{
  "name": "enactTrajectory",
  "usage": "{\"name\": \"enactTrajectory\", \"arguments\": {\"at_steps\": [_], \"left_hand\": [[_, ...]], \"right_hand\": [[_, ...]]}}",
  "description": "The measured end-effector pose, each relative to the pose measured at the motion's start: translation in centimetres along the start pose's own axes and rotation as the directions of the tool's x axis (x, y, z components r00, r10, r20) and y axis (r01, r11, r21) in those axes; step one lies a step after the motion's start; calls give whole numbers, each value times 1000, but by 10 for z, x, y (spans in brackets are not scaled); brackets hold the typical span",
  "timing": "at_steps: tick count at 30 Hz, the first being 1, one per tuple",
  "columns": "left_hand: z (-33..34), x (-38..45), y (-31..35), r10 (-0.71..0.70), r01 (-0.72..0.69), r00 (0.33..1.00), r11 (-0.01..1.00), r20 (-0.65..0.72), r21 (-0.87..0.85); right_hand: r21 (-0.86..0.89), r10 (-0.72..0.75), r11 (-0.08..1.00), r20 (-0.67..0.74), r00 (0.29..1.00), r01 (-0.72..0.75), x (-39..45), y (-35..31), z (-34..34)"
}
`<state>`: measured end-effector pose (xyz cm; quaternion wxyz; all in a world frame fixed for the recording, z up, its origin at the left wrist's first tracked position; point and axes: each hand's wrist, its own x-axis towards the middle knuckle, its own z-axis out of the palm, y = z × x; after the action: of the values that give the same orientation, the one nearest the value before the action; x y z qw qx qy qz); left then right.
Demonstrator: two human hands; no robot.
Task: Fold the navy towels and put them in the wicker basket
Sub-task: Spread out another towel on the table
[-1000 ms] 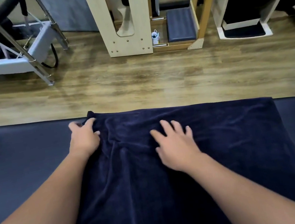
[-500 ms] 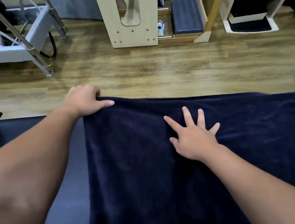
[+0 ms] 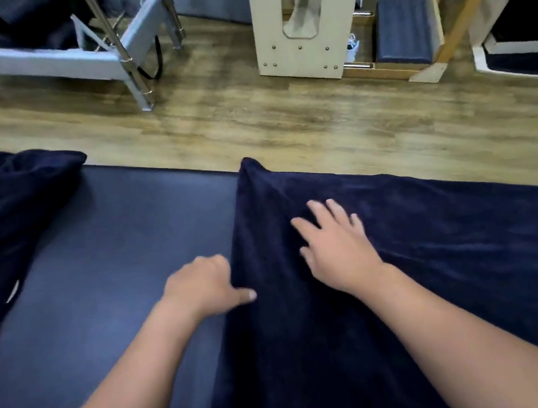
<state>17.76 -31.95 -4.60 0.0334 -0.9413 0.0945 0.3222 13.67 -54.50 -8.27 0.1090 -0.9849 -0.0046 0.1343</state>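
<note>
Two hands are working one navy towel [image 3: 408, 270], which is running off frame at three and six o'clock. Left hand [image 3: 199, 286] is gripping its left edge, fingertips hidden underneath. Right hand [image 3: 334, 246] is pressing flat, fingers spread. Another towel [image 3: 3, 213] is lying crumpled at nine o'clock on the dark table [image 3: 113, 260].

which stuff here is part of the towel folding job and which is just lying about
Part of the job:
- spread towel
- towel pile at far left
- left hand gripping the spread towel's edge
- right hand flat on it
- dark table underneath

Just lying about:
- grey metal frame
- pale wooden stand
- blue pad

No wicker basket in view.
</note>
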Motion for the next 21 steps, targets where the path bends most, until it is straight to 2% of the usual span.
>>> {"name": "enactTrajectory", "arguments": {"at_steps": [2,4,6,8,10,12,15,19,21], "left_hand": [[30,-22,2,-21,21,1000,999,22,-29],[52,-33,-5,-108,96,993,975,-48,-202],[64,-33,-21,-260,177,959,857,-109,-483],[73,-40,-32,-371,203,923,696,-103,-689],[86,-54,-30,-364,187,926,670,-99,-718],[100,-69,-25,-329,201,941,721,-73,-663],[121,-83,-31,-311,217,949,767,-54,-603],[133,-91,-40,-374,180,923,632,-93,-754],[136,-93,-42,-365,180,929,592,-62,-786]], "right_hand": [[-44,-113,992,85,990,117,5,-19,8],[-74,-21,997,122,992,31,17,-30,11],[-63,109,993,130,986,-101,32,-35,7],[-103,79,993,146,986,-64,45,-44,2],[-118,-95,986,171,981,116,52,-58,1],[-99,-212,966,235,949,240,57,-72,4],[-78,-198,971,269,943,227,72,-89,10],[2,-218,975,230,948,223,96,-98,8],[86,-174,983,133,976,164,105,-93,4]]}}
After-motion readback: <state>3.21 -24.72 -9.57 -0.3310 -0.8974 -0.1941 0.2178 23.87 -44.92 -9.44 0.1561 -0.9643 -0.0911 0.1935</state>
